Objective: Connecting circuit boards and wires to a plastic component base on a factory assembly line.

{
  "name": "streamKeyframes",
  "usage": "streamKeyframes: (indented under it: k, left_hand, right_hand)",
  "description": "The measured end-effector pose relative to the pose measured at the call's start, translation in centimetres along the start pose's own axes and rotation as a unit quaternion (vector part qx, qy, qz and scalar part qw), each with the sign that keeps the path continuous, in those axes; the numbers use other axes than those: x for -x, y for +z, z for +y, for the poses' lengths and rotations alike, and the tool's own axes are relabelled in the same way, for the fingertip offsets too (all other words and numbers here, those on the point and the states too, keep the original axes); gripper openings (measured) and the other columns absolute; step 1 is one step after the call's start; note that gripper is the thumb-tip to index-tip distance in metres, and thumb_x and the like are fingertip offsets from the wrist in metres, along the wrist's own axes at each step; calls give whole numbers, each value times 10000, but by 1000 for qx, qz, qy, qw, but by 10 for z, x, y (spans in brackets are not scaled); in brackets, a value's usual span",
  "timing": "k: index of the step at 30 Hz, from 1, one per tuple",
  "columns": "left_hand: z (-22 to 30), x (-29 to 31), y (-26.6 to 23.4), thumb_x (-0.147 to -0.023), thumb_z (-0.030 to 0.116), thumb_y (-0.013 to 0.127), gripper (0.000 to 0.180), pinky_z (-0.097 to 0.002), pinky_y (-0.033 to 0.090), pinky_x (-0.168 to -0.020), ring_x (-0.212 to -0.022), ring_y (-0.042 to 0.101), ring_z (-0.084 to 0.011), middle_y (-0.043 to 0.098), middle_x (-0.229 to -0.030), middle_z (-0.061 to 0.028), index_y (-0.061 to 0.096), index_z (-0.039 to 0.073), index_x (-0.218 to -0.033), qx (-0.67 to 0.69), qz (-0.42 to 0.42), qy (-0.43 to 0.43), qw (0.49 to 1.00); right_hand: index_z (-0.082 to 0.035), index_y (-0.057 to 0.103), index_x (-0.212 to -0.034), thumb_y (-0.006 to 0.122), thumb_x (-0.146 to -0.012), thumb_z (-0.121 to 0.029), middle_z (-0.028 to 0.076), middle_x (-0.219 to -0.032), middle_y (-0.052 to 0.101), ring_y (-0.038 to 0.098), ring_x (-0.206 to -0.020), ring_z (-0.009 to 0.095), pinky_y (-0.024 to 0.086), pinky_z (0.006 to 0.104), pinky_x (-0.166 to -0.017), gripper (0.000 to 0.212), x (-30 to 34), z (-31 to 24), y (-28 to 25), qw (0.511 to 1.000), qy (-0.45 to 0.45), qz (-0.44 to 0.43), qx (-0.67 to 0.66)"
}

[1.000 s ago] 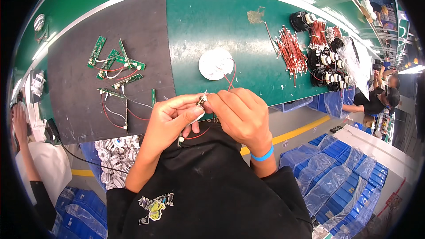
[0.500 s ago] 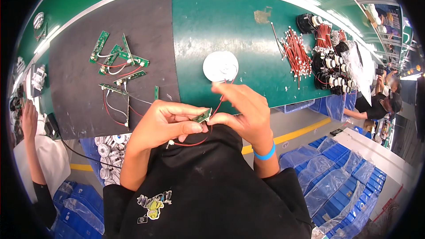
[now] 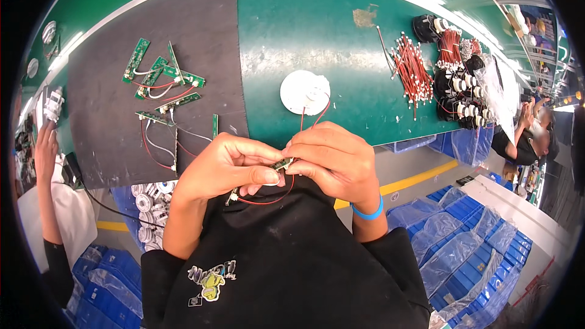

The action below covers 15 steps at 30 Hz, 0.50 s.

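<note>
My left hand (image 3: 228, 167) pinches a small green circuit board (image 3: 280, 164) between thumb and fingers, in front of my chest. A thin red wire (image 3: 268, 201) loops below it to a second small board piece with a white connector (image 3: 233, 197) beneath my left hand. My right hand (image 3: 335, 161) is closed at the board's right end. Red wires (image 3: 321, 116) run from a round white part (image 3: 298, 92) on the table down behind my right fingers. Those fingers hide the wire ends and their exact grip.
On the dark mat (image 3: 201, 18) at left lie several wired green boards (image 3: 155, 76). A pile of red wires (image 3: 413, 70) and black-and-white parts (image 3: 457, 88) occupy the right. Blue bins (image 3: 457, 244) stand below right; a co-worker's hand (image 3: 46, 146) is at far left.
My right hand has come down and closed its fingers at the board's right end; before, they were spread above it. The red wires now run behind that hand. My left hand keeps its hold.
</note>
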<state>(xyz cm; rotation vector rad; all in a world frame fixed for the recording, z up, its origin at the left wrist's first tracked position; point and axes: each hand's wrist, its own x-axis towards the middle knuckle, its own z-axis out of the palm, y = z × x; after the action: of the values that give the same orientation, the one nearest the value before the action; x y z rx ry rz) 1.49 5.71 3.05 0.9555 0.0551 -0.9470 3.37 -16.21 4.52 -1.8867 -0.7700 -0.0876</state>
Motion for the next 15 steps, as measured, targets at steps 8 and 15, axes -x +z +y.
streamKeyframes:
  k: [8,15]
  left_hand:
    - [-4,-9,14,-925,112,583,263,-214,465,-476,-590,588,-90,678,-902,-120,594,-47,-1134,36,36,69,996]
    - [-12,-23,11,-984,214,488,333,-233,480,-424,-620,625,-143,600,-931,-125,497,-42,-1197,164,97,180,965]
  right_hand:
    - [21,646,-1013,727,-751,-54,121,-1029,622,619,-740,179,505,283,-630,284,15,-3,8,985,118,124,6]
    - [-3,433,-1183,676,-839,-7,91,-893,662,610,-728,102,477,227,-640,421,66,-19,39,850,433,147,-261]
